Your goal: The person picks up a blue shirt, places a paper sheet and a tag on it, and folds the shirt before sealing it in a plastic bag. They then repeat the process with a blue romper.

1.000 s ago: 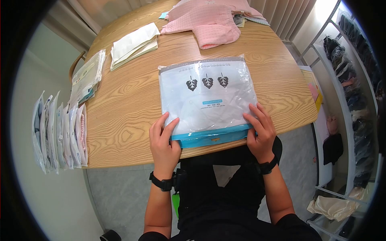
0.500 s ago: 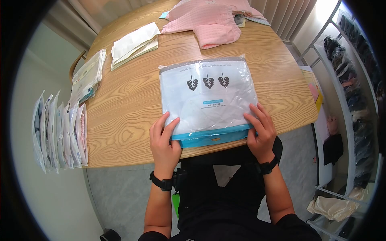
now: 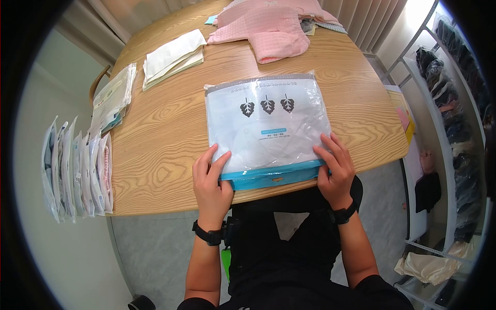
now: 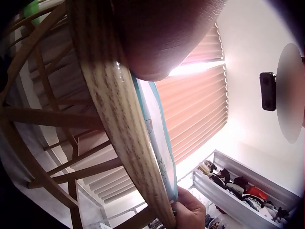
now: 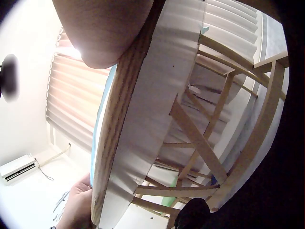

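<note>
A flat plastic zip bag [image 3: 268,116], clear over white with three dark leaf prints and a blue strip along its near side, lies on the wooden table at the front edge. My left hand [image 3: 211,178] rests on its near left corner, fingertips on the plastic and thumb by the blue strip. Across from it, my right hand [image 3: 336,168] lies over the near right corner, fingers spread on top. Seen edge-on in the left wrist view, the bag [image 4: 159,131] sits at the table's rim, with my right hand [image 4: 189,210] at its far end.
Filled clear bags [image 3: 77,173] stand in a row at the table's left edge. Behind them lie flat packages [image 3: 112,98] and a stack of white sheets [image 3: 173,58]. Pink quilted clothing [image 3: 274,33] lies at the back. A rack of bagged garments [image 3: 460,139] stands on the right.
</note>
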A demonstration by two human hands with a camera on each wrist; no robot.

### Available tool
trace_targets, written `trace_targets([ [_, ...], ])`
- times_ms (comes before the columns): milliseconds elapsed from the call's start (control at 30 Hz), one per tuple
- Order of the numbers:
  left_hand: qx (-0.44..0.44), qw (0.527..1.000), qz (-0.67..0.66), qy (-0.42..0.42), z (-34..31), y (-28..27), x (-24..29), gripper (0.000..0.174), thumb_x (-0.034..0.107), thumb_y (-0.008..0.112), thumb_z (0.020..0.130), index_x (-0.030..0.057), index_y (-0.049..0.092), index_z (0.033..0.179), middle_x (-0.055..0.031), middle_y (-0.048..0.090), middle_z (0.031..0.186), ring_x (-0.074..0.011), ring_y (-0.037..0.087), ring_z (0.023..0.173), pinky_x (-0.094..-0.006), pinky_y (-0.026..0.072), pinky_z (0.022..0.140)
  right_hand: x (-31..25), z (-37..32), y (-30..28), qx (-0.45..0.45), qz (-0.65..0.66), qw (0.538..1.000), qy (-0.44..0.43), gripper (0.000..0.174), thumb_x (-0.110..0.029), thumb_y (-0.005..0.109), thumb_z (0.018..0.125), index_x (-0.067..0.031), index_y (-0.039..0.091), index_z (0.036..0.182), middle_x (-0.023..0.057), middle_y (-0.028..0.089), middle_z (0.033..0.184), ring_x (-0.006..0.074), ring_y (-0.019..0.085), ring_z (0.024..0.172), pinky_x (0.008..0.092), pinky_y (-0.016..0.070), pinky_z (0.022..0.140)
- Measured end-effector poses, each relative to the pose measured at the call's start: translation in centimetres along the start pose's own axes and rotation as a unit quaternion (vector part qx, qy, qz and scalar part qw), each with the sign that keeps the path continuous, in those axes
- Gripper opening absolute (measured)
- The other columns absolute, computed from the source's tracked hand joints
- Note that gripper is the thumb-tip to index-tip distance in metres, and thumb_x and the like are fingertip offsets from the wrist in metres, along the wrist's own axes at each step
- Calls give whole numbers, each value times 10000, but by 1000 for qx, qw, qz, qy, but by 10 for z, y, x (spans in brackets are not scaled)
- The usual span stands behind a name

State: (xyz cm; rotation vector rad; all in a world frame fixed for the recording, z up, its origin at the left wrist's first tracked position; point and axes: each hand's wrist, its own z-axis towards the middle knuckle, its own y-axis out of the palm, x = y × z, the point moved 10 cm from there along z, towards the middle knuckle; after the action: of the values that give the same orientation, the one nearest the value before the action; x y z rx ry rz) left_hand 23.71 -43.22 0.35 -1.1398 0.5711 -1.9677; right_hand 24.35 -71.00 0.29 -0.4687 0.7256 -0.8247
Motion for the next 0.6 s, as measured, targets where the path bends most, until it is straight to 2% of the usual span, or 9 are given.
trace_targets([
  [600, 0, 1000, -4, -2, 0, 0, 0, 564, -142, 455, 702, 45, 707, 1170, -159, 586, 1356, -343, 548, 1193, -392, 465, 1003, -1, 1, -1, 1, 3, 1000, -1, 422, 80, 549, 725, -72, 744, 1066, 118, 683, 1279, 370, 592, 1272, 447, 508, 1012],
])
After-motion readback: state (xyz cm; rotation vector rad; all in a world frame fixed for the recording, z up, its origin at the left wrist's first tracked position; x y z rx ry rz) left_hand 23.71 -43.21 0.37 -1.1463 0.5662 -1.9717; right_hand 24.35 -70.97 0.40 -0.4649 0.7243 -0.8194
